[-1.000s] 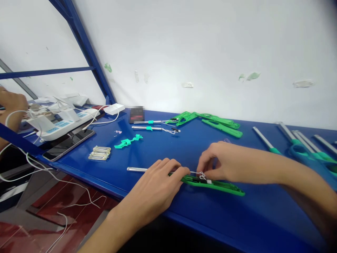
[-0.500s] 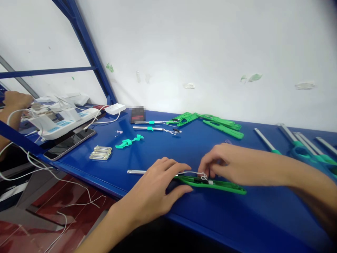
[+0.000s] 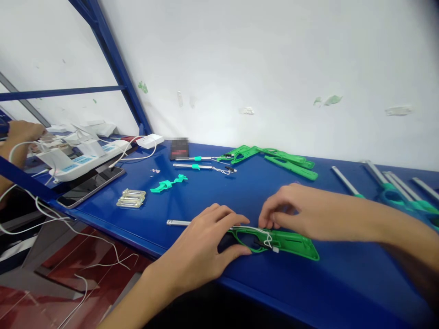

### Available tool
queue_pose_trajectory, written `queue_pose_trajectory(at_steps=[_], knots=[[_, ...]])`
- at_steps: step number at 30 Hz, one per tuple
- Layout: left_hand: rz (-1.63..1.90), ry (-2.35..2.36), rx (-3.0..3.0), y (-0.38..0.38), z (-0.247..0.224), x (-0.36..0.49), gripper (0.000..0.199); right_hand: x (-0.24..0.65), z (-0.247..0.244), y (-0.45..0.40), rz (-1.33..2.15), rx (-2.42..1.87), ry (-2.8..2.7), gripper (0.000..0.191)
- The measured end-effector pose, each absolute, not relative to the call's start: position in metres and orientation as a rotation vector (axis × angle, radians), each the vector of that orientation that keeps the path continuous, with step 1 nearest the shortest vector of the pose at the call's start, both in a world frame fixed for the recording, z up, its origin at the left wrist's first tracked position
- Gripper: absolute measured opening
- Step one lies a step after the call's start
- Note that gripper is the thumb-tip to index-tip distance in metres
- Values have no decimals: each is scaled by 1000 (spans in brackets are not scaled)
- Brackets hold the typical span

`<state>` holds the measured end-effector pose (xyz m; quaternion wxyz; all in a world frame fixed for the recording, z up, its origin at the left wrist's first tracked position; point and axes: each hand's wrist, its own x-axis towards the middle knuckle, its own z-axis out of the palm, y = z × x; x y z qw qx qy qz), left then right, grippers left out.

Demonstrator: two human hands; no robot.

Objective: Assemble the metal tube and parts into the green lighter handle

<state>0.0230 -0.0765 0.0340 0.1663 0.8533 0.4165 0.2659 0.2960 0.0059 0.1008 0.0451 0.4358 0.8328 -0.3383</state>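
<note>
Green shell straddled by left hand, fingers parted, and adjoined by right hand, fingers curled; grips cannot be told. Light and stiff, presumably; best held by its rims.

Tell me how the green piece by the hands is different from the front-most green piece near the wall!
White wires lie across the near green piece; none show on the far green piece. The left hand partly covers the near green piece, but no hand covers the far green piece. Both are green and long.
</note>
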Motion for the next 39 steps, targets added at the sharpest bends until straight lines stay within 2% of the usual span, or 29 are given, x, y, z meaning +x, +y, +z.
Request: queue_pose_trajectory(at_steps=[4,10,16,35,39], knots=[[750,1160,2444,-76,32,24,30,294,102,5,-1020,1323,2573,20],[751,1150,2455,-76,31,25,28,291,107,3,-968,1317,2601,30],[766,1147,2465,-74,29,24,29,295,105,9,-941,1287,2552,24],[807,1116,2508,-75,27,24,29,295,96,13,-867,1278,2470,23],[817,1114,2523,-75,23,24,31,302,87,19,-868,1289,2580,33]])
